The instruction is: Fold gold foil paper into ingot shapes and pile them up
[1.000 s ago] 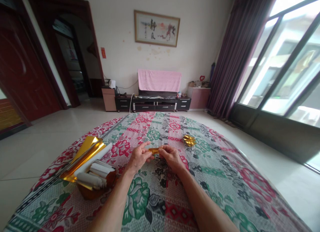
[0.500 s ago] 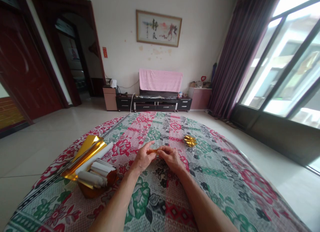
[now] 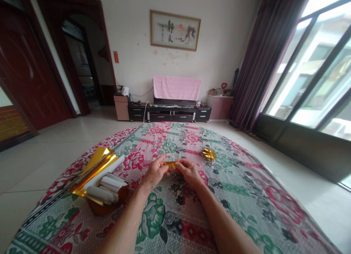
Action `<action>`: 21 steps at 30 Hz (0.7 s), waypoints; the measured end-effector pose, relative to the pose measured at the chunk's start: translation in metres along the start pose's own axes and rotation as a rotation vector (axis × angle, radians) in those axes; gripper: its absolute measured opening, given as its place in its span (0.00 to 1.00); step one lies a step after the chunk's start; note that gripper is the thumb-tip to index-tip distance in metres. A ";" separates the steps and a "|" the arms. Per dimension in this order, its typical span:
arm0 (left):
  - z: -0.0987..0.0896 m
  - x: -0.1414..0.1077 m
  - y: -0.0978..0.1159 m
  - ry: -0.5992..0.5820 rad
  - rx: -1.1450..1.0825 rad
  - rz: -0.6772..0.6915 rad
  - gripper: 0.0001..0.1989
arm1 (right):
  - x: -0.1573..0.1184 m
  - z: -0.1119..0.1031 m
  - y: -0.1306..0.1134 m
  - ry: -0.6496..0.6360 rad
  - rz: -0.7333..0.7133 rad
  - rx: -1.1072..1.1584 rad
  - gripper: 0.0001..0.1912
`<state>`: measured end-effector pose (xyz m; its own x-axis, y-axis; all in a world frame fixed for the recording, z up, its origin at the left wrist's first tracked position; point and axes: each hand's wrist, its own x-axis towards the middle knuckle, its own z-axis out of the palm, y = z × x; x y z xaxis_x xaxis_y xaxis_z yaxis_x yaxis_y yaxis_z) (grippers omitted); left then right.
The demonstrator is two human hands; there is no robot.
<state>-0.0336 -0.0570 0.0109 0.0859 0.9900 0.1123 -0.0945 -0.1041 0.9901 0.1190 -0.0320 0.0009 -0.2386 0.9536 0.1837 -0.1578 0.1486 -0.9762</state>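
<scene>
A small strip of gold foil paper (image 3: 170, 164) is stretched between my two hands, just above the patterned cloth. My left hand (image 3: 157, 170) pinches its left end between thumb and fingers, with the index finger raised. Its right end is pinched by my right hand (image 3: 189, 171). Beyond and to the right of my right hand, a crumpled or folded gold foil piece (image 3: 209, 154) lies on the cloth. Fingers partly cover the strip, so its full shape is hidden.
A flowered cloth (image 3: 236, 188) covers the round surface before me. At left, gold foil sheets (image 3: 102, 162) and white paper rolls (image 3: 105, 188) rest in a brown container (image 3: 101, 209). Farther back stands a low black cabinet (image 3: 171, 115), with a pink cloth (image 3: 177, 87) above it.
My hands have drawn slightly apart, the left one moving a little left, and more of the gold strip shows between them. The other things stay where they were.
</scene>
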 end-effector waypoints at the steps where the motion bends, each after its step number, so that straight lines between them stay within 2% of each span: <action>1: 0.000 0.000 0.000 0.008 0.008 0.004 0.29 | 0.000 0.001 0.001 -0.015 -0.007 0.005 0.15; 5: -0.002 0.000 0.000 0.035 0.029 0.017 0.28 | 0.001 0.002 0.002 -0.058 -0.018 -0.008 0.15; 11: -0.003 -0.002 0.000 0.024 -0.031 0.014 0.30 | 0.000 -0.001 0.000 0.040 -0.016 0.008 0.17; 14: -0.004 -0.002 0.001 0.030 -0.019 0.000 0.29 | 0.000 -0.001 -0.001 0.042 -0.011 0.005 0.17; 21: -0.001 0.002 -0.002 0.134 0.063 -0.043 0.16 | -0.002 0.001 -0.003 -0.018 -0.020 -0.036 0.15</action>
<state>-0.0344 -0.0546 0.0086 -0.0453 0.9971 0.0617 -0.0312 -0.0631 0.9975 0.1191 -0.0341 0.0035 -0.2532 0.9454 0.2051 -0.1282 0.1773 -0.9758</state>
